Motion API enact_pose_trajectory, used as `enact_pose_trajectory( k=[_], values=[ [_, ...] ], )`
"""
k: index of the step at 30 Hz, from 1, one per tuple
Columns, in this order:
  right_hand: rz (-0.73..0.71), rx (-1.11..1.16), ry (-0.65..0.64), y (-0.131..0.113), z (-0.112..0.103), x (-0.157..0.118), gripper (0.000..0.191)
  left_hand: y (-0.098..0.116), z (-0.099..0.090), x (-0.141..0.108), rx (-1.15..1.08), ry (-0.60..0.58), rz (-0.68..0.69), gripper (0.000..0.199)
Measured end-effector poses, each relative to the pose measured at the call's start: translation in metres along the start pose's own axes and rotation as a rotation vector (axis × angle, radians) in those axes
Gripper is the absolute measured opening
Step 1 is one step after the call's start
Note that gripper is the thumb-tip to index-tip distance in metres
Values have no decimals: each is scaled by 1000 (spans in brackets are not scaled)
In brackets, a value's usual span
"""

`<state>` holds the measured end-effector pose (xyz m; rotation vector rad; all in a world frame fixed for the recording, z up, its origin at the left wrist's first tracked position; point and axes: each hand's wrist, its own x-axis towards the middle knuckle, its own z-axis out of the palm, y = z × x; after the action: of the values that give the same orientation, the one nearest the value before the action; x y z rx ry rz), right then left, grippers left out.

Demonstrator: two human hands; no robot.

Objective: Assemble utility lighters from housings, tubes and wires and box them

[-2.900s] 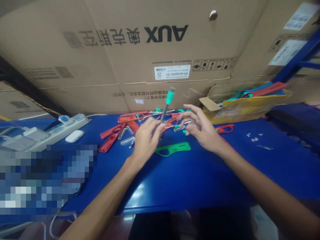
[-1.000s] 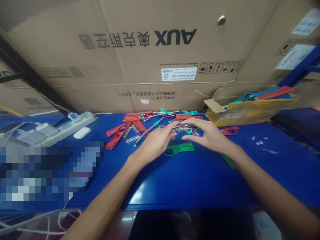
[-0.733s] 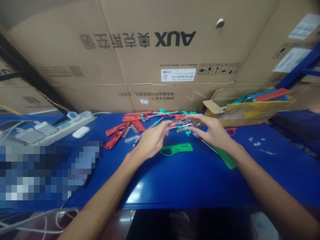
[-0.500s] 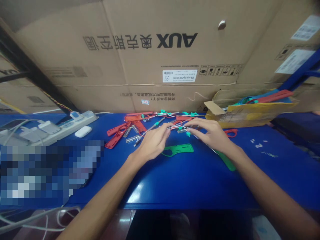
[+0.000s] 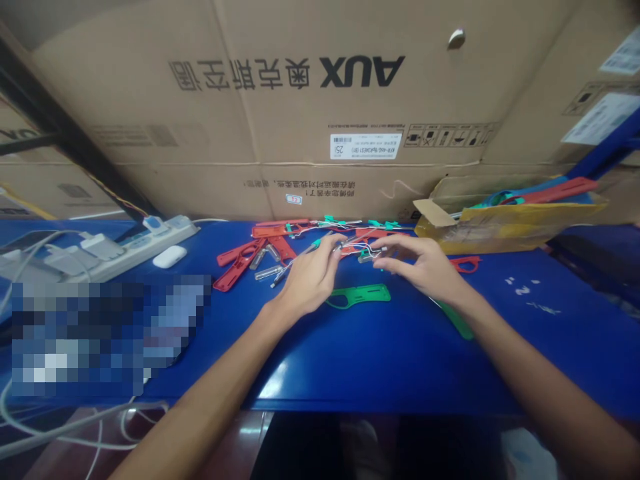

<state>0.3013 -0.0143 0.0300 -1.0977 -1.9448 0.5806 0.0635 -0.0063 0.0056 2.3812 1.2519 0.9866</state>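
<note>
My left hand (image 5: 315, 273) is closed on one end of a small bundle of thin white wires (image 5: 357, 246) over the blue table. The fingers of my right hand (image 5: 417, 260) pinch the other end of these wires, near a small white connector. Below and between the hands lies a green plastic handle piece (image 5: 361, 297). Another green piece (image 5: 456, 321) lies partly under my right wrist. Red plastic handle pieces (image 5: 239, 268) and clear tubes with wires (image 5: 268, 273) are beside my left hand. Green clips (image 5: 383, 225) with wires lie behind the hands.
An open carton with yellow tape (image 5: 505, 229) holds red and blue parts at the back right. A white power strip (image 5: 135, 250) and a white earphone case (image 5: 170, 257) are at the left. A large cardboard box (image 5: 280, 127) stands behind.
The wires between my hands now spread in a wider loop, and the connector shows at my right fingertips. The view has shifted slightly.
</note>
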Motion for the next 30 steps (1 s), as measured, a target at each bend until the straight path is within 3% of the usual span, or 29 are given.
enact_pose_trajectory(
  k=[10,15,22,26,30],
  values=[
    [15,160,-20,-4,3,0,27,-3,5,0,-69,26,45,35],
    [-3,91,-56,0,4,1,25,3,4,-1,-107,72,123,36],
    [-217,-41,-64,-4,14,-3,14,9,1,-1,-109,118,281,21],
    [-224,-67,-63,-6,16,-5,13,10,1,-3,-108,154,289,17],
    [-225,-74,-62,-5,15,-6,12,12,1,-5,-119,114,306,20]
  ],
)
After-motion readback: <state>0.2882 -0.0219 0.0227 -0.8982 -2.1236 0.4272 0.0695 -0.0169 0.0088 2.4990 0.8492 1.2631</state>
